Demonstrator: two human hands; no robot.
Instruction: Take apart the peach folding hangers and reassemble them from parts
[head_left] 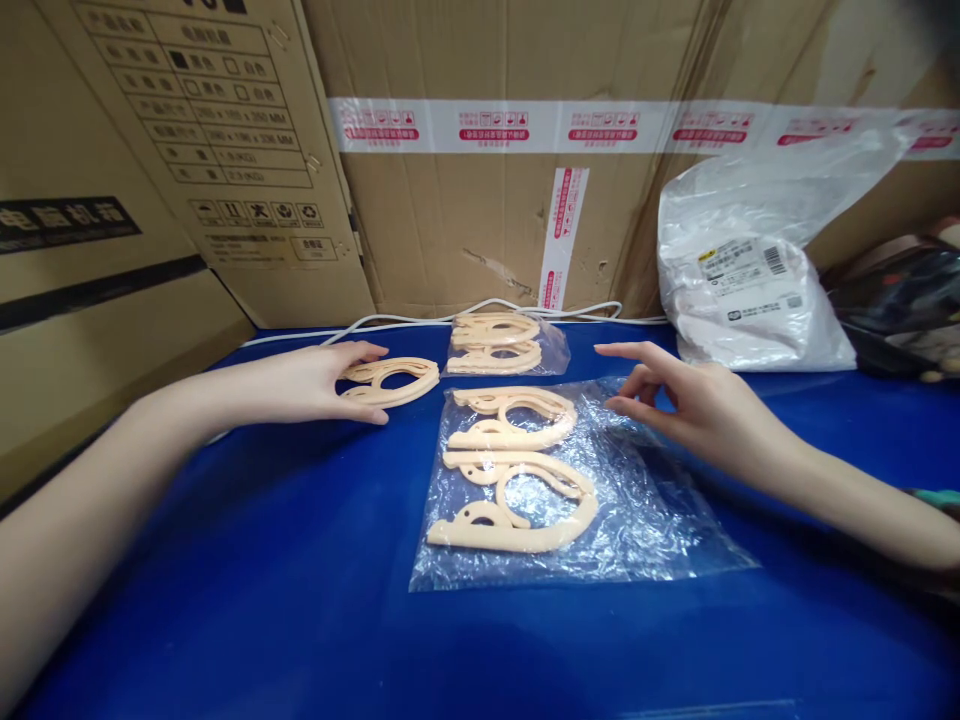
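My left hand [319, 385] rests at the back left of the table, its thumb and fingers on either side of a beige folding hanger [424, 380]. Part of that hanger is hidden under the palm. In the middle lies a clear plastic bag [652, 530] with beige folding hangers [525, 540] in it, folded up one above the other. Right of this bag, my right hand [675, 395] hovers with its index finger stretched out and the others loosely bent, holding nothing. Behind, a smaller clear bag [556, 348] has more folded hangers [495, 358] inside.
The table has a blue surface [262, 600]. Large cardboard boxes [465, 220] wall off the back and left. A white cable [420, 318] runs along their base. At the back right stands a white plastic package [750, 290] with a label, beside dark items [900, 290].
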